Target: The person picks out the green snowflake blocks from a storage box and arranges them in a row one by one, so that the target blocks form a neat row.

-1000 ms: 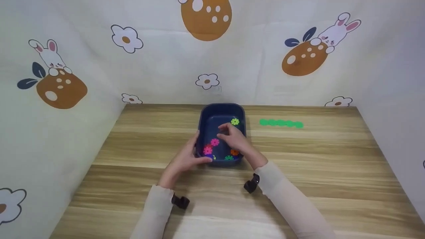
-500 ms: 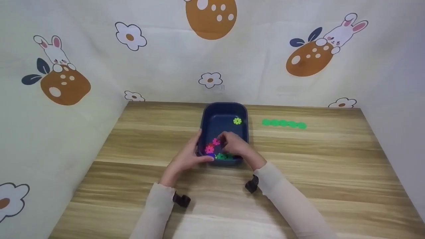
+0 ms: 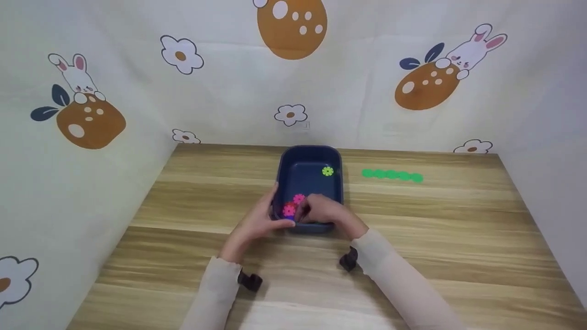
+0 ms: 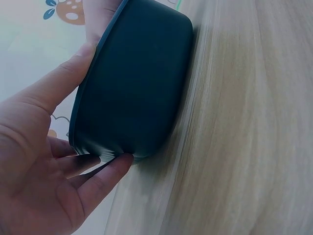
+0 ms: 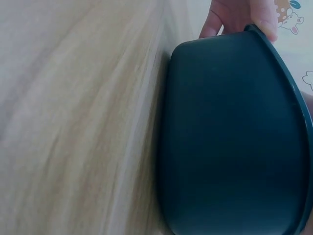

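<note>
A dark blue plastic tub [image 3: 302, 176] stands on the wooden table. My left hand [image 3: 261, 219] holds its near left corner, thumb over the rim and fingers against the outer wall, as the left wrist view confirms. Inside the near end of the tub is my right hand [image 3: 324, 209], its fingers bent downward; whether they pinch anything is hidden. Flower-shaped plastic discs lie in the tub: a yellow-green disc [image 3: 327, 171] at the far right, two pink discs, one nearer [image 3: 289, 210] and one farther [image 3: 299, 198], and a partly covered blue piece [image 3: 290, 218].
To the right of the tub, a row of several green discs [image 3: 392, 174] lies on the wooden table [image 3: 458, 229]. A printed cloth [image 3: 357, 91] with rabbits and flowers hangs behind the table and along its sides.
My right hand has lowered from above the middle of the tub and moved to its near end, fingers bending in. Green discs seen there earlier are now covered. My left hand keeps its hold.
</note>
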The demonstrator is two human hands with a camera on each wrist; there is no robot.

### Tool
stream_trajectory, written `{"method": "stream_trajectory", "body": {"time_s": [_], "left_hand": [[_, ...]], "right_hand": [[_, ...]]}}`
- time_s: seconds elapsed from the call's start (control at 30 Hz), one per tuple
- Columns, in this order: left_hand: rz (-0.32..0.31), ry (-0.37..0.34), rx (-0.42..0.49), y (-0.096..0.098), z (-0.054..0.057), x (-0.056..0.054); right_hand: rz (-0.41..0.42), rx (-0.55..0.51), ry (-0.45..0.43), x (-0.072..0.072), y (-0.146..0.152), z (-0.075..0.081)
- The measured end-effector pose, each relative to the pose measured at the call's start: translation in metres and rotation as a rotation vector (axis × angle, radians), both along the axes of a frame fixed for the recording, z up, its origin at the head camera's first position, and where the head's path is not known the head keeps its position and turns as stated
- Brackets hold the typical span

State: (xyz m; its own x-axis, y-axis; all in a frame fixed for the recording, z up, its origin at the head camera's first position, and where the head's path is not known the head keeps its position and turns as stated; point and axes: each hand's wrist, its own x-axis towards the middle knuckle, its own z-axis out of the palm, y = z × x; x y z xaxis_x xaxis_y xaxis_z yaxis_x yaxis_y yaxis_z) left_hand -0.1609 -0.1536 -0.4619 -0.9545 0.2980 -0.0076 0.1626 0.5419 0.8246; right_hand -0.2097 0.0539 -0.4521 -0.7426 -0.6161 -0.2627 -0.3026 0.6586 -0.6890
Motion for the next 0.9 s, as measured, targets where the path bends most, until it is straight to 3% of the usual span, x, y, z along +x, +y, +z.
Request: {"method": "stream_trajectory", "body": {"time_s": [0.2, 0.37, 0.53, 0.7, 0.9], "left_hand": [[-0.008, 0.01, -0.036, 0.001, 0.001, -0.001], [-0.01, 0.008, -0.029, 0.003, 0.002, -0.002], [0.0, -0.009, -0.024, 0.003, 0.004, -0.002], [-0.001, -0.024, -0.012, 0.002, 0.004, -0.002], [0.026, -0.035, 0.003, 0.0, -0.001, 0.001]], "right_hand": [[0.075, -0.023, -0.015, 0.0, 0.003, 0.002], [0.07, -0.073, -0.022, -0.001, 0.005, 0.002], [0.029, -0.101, 0.046, 0.0, 0.004, 0.002], [-0.085, -0.237, 0.069, 0.002, 0.005, 0.003], [-0.324, -0.468, 0.054, -0.002, 0.031, 0.018]]}}
